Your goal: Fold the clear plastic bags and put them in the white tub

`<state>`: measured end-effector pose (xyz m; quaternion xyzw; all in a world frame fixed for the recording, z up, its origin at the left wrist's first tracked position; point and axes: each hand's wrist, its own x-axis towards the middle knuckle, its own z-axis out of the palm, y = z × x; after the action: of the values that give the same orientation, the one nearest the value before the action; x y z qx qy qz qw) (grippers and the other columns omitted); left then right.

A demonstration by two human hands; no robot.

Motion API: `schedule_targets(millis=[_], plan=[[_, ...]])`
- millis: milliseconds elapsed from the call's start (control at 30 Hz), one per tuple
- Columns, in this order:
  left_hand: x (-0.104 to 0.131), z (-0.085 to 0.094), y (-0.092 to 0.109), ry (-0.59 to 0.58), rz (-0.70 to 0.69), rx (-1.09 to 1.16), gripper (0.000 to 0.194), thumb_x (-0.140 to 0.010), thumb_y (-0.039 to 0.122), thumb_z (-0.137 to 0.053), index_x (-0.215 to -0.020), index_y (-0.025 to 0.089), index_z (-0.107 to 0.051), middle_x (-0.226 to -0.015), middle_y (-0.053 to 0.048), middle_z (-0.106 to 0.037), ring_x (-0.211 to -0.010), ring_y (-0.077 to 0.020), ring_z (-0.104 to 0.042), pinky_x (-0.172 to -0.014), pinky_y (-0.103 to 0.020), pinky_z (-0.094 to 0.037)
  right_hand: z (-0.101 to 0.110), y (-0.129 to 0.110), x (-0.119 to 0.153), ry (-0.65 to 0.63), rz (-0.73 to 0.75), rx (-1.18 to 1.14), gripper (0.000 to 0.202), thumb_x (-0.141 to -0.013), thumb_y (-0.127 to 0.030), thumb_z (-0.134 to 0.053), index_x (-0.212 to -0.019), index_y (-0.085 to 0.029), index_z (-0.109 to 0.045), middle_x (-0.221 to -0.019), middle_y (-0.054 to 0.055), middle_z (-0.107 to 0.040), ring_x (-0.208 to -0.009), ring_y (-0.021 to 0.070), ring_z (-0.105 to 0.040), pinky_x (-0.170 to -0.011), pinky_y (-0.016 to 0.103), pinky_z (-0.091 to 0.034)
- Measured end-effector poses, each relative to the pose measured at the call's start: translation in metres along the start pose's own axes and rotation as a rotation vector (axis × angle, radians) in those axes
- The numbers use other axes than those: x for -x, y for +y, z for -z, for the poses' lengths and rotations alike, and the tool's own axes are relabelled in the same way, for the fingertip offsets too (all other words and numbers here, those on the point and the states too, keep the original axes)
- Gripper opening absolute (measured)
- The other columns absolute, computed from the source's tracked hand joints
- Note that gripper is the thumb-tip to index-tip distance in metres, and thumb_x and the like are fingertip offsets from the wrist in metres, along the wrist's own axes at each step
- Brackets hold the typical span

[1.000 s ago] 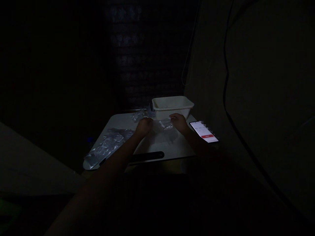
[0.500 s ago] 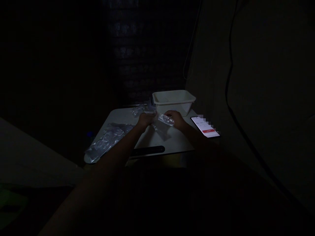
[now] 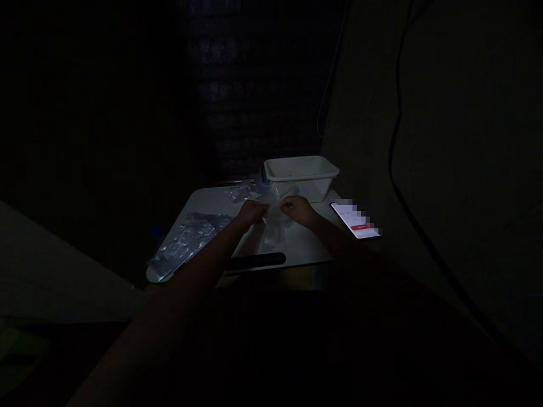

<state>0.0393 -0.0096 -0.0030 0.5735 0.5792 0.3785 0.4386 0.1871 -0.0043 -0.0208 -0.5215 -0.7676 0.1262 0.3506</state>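
In the dim light a clear plastic bag [image 3: 274, 232] hangs between my hands, over the middle of the white table [image 3: 250, 240]. My left hand [image 3: 253, 211] is closed on the bag's left side. The fingers of my right hand [image 3: 296, 209] are pinched together at its upper right edge. Behind my hands stands a white plastic tub [image 3: 303, 178]; its inside is too dark to make out. A pile of clear plastic bags [image 3: 186, 240] lies to the left, beside my left forearm. More crumpled clear plastic [image 3: 240, 191] lies at the table's back.
A lit phone [image 3: 355, 220] lies at the table's right edge. A dark slot [image 3: 257, 260] runs along the front edge. A black cable [image 3: 396, 141] hangs down the right wall. Something blue [image 3: 155, 231] shows left of the table.
My right hand has shifted its hold on the plastic, and the shiny bunched part by its fingers no longer shows. The bag now hangs straighter down towards the front edge.
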Motion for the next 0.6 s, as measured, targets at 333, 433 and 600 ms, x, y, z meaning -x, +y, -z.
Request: schedule_targets(millis=[333, 433, 600], plan=[[-0.007, 0.006, -0.008, -0.066, -0.061, 0.129, 0.011, -0.056, 0.014, -0.056, -0.048, 0.011, -0.048, -0.040, 0.004, -0.043, -0.036, -0.0034, -0.038, -0.040, -0.017, -0.031, 0.022, 0.010, 0.000, 0.185, -0.335, -0.436, 0.010, -0.056, -0.011, -0.047, -0.050, -0.013, -0.054, -0.046, -0.004, -0.050, -0.047, 0.0074, -0.046, -0.048, 0.019, -0.035], [-0.008, 0.007, -0.009, -0.090, -0.021, 0.251, 0.010, -0.058, 0.013, -0.054, -0.050, 0.012, -0.047, -0.041, 0.005, -0.044, -0.036, -0.0038, -0.040, -0.041, -0.017, -0.034, 0.028, 0.013, 0.002, 0.208, -0.396, -0.542, 0.011, -0.057, -0.014, -0.049, -0.047, -0.013, -0.051, -0.041, -0.005, -0.046, -0.042, 0.0059, -0.042, -0.044, 0.018, -0.033], [-0.011, 0.004, -0.008, -0.101, 0.129, 0.375, 0.010, -0.065, 0.010, -0.048, -0.055, 0.011, -0.046, -0.043, 0.002, -0.048, -0.039, -0.0069, -0.047, -0.041, -0.018, -0.038, 0.032, 0.022, 0.006, 0.152, -0.555, -0.750, 0.011, -0.062, -0.019, -0.051, -0.053, -0.015, -0.049, -0.047, -0.004, -0.049, -0.043, 0.0063, -0.046, -0.045, 0.018, -0.038]])
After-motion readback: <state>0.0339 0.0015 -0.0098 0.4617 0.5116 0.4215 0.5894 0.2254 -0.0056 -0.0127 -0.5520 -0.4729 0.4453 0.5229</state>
